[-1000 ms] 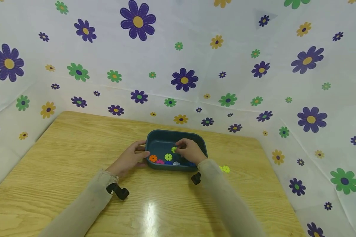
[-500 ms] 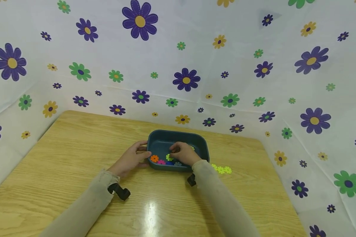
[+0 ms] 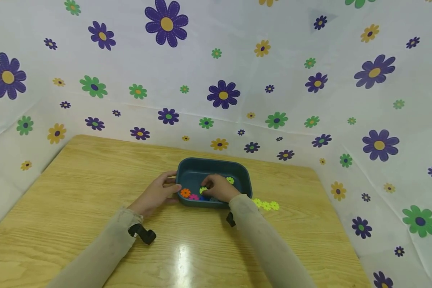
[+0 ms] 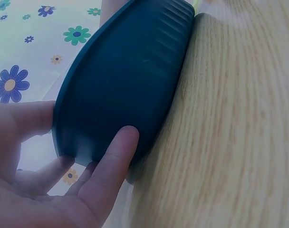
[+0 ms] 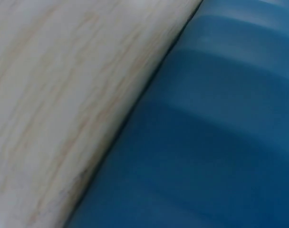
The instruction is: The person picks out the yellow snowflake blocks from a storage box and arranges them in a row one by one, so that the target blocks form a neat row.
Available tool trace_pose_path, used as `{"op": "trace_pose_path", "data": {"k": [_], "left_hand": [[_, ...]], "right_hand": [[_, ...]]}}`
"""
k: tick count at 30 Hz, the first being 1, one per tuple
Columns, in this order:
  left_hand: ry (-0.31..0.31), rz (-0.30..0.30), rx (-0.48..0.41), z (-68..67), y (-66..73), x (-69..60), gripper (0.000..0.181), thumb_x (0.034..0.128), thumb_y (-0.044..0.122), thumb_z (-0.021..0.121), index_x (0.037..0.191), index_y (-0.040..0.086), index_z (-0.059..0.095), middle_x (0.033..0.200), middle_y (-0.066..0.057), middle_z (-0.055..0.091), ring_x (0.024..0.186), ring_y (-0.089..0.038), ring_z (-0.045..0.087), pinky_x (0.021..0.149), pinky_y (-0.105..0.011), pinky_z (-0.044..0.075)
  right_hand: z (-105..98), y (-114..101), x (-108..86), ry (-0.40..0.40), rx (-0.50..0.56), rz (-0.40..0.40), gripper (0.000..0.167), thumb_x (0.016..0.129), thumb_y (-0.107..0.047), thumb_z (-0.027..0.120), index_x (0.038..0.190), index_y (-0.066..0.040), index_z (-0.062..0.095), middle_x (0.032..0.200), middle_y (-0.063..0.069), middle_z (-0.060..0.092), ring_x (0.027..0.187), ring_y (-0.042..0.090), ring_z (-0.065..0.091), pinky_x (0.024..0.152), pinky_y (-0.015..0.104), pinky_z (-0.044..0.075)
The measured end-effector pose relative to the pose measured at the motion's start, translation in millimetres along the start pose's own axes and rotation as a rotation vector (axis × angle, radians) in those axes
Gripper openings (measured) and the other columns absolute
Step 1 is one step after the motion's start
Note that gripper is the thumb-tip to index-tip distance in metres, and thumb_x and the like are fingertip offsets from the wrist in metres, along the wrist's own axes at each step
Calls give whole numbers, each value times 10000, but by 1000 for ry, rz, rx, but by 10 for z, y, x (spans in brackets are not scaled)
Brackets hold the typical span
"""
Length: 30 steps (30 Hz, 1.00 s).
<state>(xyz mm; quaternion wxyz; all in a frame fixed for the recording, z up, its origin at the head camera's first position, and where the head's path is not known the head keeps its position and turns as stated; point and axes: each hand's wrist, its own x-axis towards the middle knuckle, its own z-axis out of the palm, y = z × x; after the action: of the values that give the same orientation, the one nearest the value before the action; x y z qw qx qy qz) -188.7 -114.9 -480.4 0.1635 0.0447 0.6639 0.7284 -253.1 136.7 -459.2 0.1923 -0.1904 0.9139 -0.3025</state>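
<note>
A dark teal tray [image 3: 212,204] stands on the wooden table. My left hand [image 3: 157,195] grips its left end, thumb at the rim; in the left wrist view, the hand's [image 4: 63,190] fingers touch the tray's [image 4: 120,80] outer wall. Inside the tray, my right hand [image 3: 221,189] pinches a yellow-green flower-shaped piece [image 3: 203,190]. An orange piece [image 3: 185,193], a pink one [image 3: 193,197] and a partly covered blue one [image 3: 203,198] lie nearby, with another yellow-green piece [image 3: 230,180] behind the hand. The right wrist view shows only the tray's wall [image 5: 206,142] and table.
Three yellow-green pieces [image 3: 266,206] lie in a row on the table [image 3: 129,160] just right of the tray, close to the right sleeve [image 3: 263,232]. A flower-printed sheet [image 3: 187,72] stands behind the table and along its sides.
My right hand has moved left and slightly nearer inside the tray, to the yellow-green piece there. Another yellow-green piece and the table row have come into clearer view. The left hand keeps its grip.
</note>
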Motion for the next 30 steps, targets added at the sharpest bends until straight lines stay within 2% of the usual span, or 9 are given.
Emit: {"op": "trace_pose_path", "data": {"k": [12, 19, 30], "left_hand": [[23, -14, 16, 26, 37, 8, 645, 1053, 166, 628, 1606, 80, 306, 1515, -274, 405, 1257, -422, 588, 936, -478, 600], [23, -14, 14, 41, 29, -6, 643, 1057, 163, 621, 1606, 68, 300, 1520, -285, 399, 1268, -440, 577, 939, -489, 598], [23, -17, 10, 32, 59, 5, 646, 1057, 151, 618, 1607, 64, 290, 1528, -287, 386, 1249, -444, 593, 938, -496, 597]], "right_hand": [[-27, -21, -26, 22, 31, 10, 156, 942, -152, 776, 1033, -107, 658, 963, 21, 650, 872, 164, 606, 785, 347, 540], [-34, 23, -50, 67, 128, -11, 33, 978, -95, 701, 1010, -87, 696, 927, 27, 686, 829, 154, 639, 755, 321, 566], [-63, 47, -10, 89, 197, -13, 63, 986, -116, 705, 1031, -90, 741, 945, 29, 715, 829, 156, 656, 762, 320, 582]]}}
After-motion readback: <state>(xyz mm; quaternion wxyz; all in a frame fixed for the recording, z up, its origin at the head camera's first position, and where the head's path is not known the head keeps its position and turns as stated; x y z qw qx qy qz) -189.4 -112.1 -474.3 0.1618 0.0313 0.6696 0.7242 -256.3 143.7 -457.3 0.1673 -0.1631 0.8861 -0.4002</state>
